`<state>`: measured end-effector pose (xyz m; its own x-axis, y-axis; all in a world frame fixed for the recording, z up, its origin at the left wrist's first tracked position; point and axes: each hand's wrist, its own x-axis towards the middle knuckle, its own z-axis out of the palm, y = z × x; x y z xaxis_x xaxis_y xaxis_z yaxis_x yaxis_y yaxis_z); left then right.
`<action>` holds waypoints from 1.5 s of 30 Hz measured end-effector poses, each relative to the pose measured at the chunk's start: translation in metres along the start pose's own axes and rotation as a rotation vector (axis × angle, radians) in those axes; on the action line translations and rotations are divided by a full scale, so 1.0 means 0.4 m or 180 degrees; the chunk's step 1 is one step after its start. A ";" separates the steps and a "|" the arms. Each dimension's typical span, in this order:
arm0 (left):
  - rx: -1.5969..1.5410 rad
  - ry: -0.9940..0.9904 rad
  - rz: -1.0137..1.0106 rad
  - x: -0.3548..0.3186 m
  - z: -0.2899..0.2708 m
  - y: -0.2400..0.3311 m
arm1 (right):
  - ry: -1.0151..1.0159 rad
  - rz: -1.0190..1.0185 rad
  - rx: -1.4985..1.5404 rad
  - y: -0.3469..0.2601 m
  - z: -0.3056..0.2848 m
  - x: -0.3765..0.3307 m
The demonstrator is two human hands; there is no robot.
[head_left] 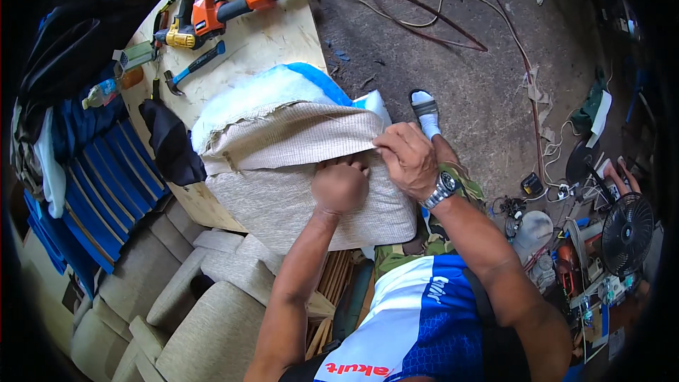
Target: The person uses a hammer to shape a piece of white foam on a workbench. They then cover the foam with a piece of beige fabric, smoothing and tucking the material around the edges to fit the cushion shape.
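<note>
A cushion lies before me in a grey-beige woven fabric cover (276, 201). Along its far side the cover is unclosed, and white fibre wadding (233, 102) and blue foam (318, 83) show there. A folded fabric flap (304, 134) runs across the top. At the right end of this flap, my right hand (410, 159) pinches its edge between thumb and fingers. My left hand (339, 187) rests on the cover, its fingers stretched apart beneath the flap's near edge. The back of that hand is blurred, and its fingertips are partly hidden by the flap.
A wooden worktable (283, 35) bears an orange and black nail gun (233, 7), a yellow cordless drill (182, 25) and a blue-handled hammer (194, 67). Grey sofa sections (212, 332) stand at lower left. Hoses (453, 35) cross the floor; a black fan (627, 233) stands right.
</note>
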<state>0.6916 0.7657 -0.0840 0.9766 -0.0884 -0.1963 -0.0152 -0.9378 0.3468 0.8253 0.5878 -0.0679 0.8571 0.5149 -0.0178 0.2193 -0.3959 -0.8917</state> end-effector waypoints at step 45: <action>-0.0867 -0.0709 0.0402 0.152 -0.042 -0.027 | 0.0616 0.0319 -0.0213 -0.040 0.003 0.000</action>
<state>0.7548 0.7761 -0.0846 0.8995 -0.2968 -0.3207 -0.0458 -0.7939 0.6064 0.8213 0.5951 -0.0539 0.9482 0.3175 -0.0121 0.1534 -0.4906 -0.8578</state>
